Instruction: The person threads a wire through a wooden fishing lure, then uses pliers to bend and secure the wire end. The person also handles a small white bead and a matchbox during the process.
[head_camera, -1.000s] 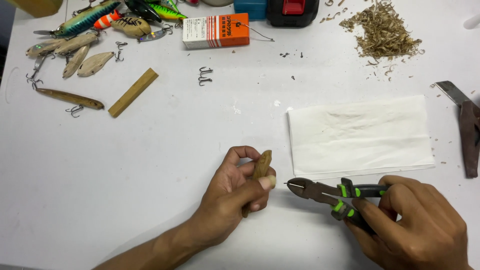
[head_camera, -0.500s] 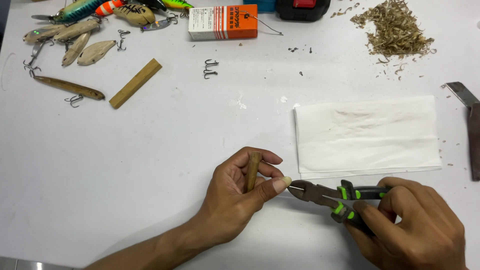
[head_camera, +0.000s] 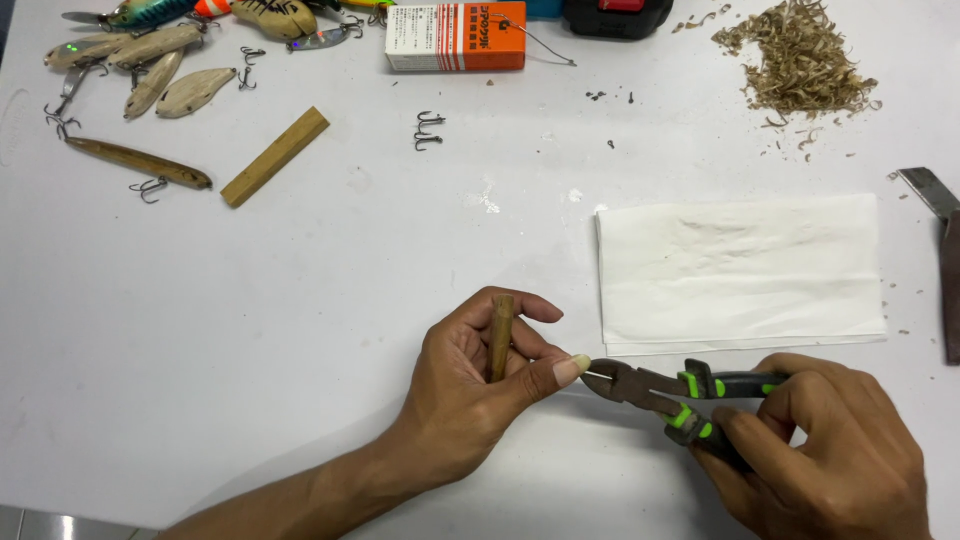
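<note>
Your left hand (head_camera: 470, 390), low in the centre of the frame, has its fingers closed around a short brown wooden piece (head_camera: 500, 335). The piece stands nearly upright in the picture, its long axis running top to bottom, its upper end clear above the fingers.

Your right hand (head_camera: 830, 450), at the lower right, is wrapped around the green-and-black handles of the pliers (head_camera: 665, 388). The pliers lie almost level, nose pointing left toward the left thumb. The nose is drawn narrow and appears to pinch a thin wire at the thumb tip; whether the wire enters the wood cannot be told.

The wooden piece lies just left of the pliers' nose, and its axis crosses theirs at close to a right angle.

A white paper towel (head_camera: 740, 270) lies just above the pliers, apart from both hands.
</note>
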